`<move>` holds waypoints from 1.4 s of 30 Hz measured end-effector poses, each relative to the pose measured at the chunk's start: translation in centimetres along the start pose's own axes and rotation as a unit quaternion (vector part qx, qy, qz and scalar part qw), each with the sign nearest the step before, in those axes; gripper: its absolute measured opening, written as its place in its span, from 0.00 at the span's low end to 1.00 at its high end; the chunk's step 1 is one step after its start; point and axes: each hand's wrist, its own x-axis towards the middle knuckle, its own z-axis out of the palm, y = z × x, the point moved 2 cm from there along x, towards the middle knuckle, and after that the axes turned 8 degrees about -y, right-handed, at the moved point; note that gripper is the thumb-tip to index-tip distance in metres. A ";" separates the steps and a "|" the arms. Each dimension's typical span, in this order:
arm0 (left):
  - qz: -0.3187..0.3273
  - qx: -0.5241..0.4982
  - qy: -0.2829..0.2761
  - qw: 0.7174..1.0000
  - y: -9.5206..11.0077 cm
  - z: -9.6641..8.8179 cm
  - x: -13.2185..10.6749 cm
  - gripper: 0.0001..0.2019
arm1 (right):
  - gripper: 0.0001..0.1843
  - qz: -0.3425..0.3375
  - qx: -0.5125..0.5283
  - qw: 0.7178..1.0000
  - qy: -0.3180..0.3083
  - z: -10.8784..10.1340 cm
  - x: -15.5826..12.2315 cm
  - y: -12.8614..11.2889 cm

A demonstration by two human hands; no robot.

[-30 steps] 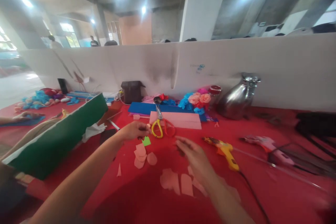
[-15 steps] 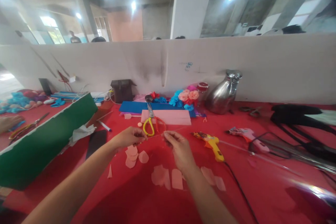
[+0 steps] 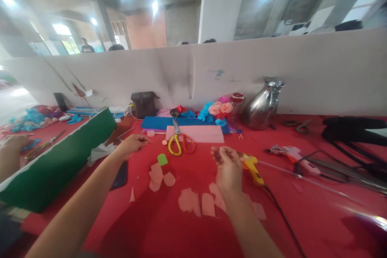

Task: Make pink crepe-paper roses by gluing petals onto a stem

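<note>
My left hand [image 3: 134, 144] hovers over the red tablecloth [image 3: 302, 209] with its fingertips pinched together, just left of the yellow-and-orange-handled scissors [image 3: 179, 145]. My right hand [image 3: 227, 164] is also closed in a pinch, right beside the yellow glue gun [image 3: 253, 168]. Whatever the fingers hold is too thin to make out. Between and below the hands lie cut pink paper petals [image 3: 159, 175], more pink petal pieces [image 3: 196, 203] and a small green piece [image 3: 162, 159].
A pink sheet [image 3: 199, 133] on a blue sheet [image 3: 154, 123], paper flowers [image 3: 220, 109], a steel jug [image 3: 261, 105] and a brown bag [image 3: 145, 105] stand along the white partition. A green board [image 3: 57, 157] leans at left, with another person's hand [image 3: 12, 145] beyond. A second glue gun [image 3: 290, 154] lies at right.
My hands met near the scissors with a thin strand between them, then drew apart: the left went up and left, the right went right toward the glue gun. The green piece shows again.
</note>
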 end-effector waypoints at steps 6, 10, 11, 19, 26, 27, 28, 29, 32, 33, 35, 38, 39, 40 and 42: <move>-0.038 -0.024 0.121 0.992 -2.8 -1.4 3.3 0.08 | 0.10 0.059 -0.053 0.995 -0.053 0.3 -0.7 1.2; -0.016 0.007 0.163 0.987 -1.8 -0.2 3.0 0.17 | 0.10 0.070 -0.100 0.989 -0.082 0.3 -1.0 1.9; -0.004 0.013 0.163 0.987 -1.2 0.4 2.5 0.19 | 0.10 0.077 -0.108 0.987 -0.091 0.4 -1.1 2.0; -0.039 -0.134 -0.315 0.939 2.3 9.9 -1.9 0.18 | 0.10 0.152 -0.156 0.955 -0.201 1.5 -2.3 2.0; -0.124 -0.244 -0.334 0.902 1.5 11.6 -2.2 0.12 | 0.09 0.152 -0.144 0.954 -0.214 1.1 -1.8 2.3; -0.135 -0.257 -0.330 0.898 1.5 11.7 -2.2 0.11 | 0.10 0.152 -0.142 0.955 -0.210 1.0 -1.7 2.3; -0.146 -0.271 -0.324 0.895 1.5 11.9 -2.3 0.09 | 0.11 0.154 -0.139 0.957 -0.203 1.0 -1.7 2.4; -0.155 -0.288 -0.315 0.891 1.6 12.1 -2.5 0.07 | 0.11 0.156 -0.135 0.959 -0.194 0.9 -1.6 2.4; -0.168 -0.356 -0.282 0.875 2.1 12.8 -2.9 0.02 | 0.14 0.169 -0.125 0.962 -0.176 0.9 -1.6 2.4; -0.166 -0.376 -0.275 0.869 2.3 13.0 -3.0 0.03 | 0.15 0.178 -0.121 0.960 -0.179 0.9 -1.6 2.4; -0.165 -0.401 -0.274 0.858 2.3 13.4 -3.1 0.03 | 0.14 0.199 -0.112 0.954 -0.194 1.0 -1.7 2.4; -0.154 -0.420 -0.281 0.849 1.9 13.9 -3.2 0.04 | 0.11 0.206 -0.104 0.950 -0.211 1.1 -1.9 2.4; -0.146 -0.425 -0.278 0.849 1.6 14.0 -3.3 0.03 | 0.10 0.200 -0.106 0.950 -0.213 1.1 -2.0 2.3; -0.144 -0.424 -0.281 0.849 1.3 14.1 -3.3 0.03 | 0.10 0.193 -0.107 0.951 -0.215 1.1 -2.0 2.2; -0.136 -0.427 -0.278 0.850 0.7 14.3 -3.4 0.02 | 0.10 0.194 -0.115 0.948 -0.225 1.1 -2.2 2.1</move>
